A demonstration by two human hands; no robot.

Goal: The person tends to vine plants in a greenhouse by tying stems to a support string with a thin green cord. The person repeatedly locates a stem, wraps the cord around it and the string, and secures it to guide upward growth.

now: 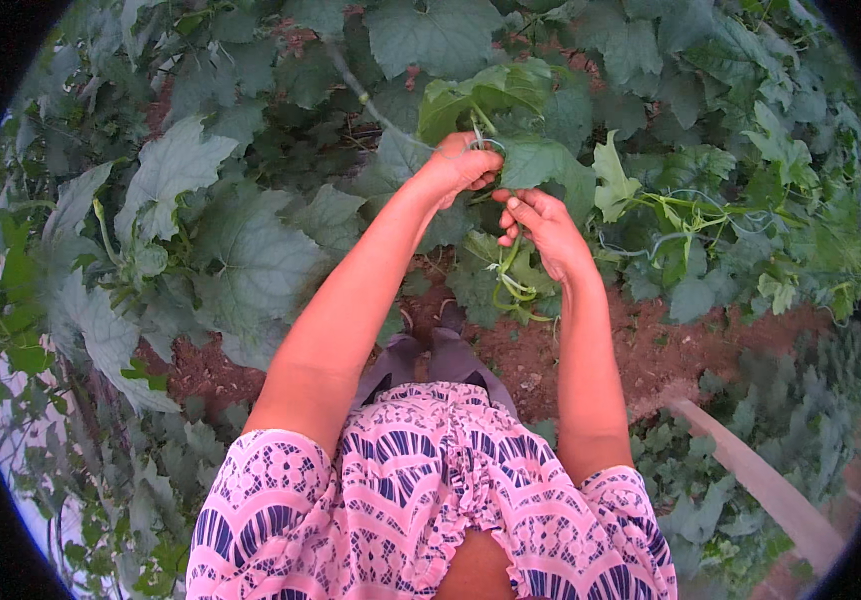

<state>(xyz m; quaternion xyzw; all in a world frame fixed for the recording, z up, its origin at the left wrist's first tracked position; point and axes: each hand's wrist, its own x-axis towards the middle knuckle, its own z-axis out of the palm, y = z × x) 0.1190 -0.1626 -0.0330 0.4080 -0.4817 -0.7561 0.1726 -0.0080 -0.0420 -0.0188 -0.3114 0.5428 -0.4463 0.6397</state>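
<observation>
My left hand (466,166) is closed around a green vine stem (481,120) below a broad bright leaf (505,86). A thin pale string (382,116) runs from the upper left down to this hand and loops by its thumb. Just below and to the right, my right hand (547,225) pinches part of the vine between thumb and fingertips, beside a lobed leaf (547,163). Under the right hand hang curled light-green shoots (509,281). My fingers hide exactly where the string meets the stem.
Large-leaved vines (250,247) crowd in from the left and ahead. To the right, more shoots with curling tendrils (682,217) reach out. Reddish soil (535,360) shows around my feet. A pale post or beam (760,480) slants at the lower right.
</observation>
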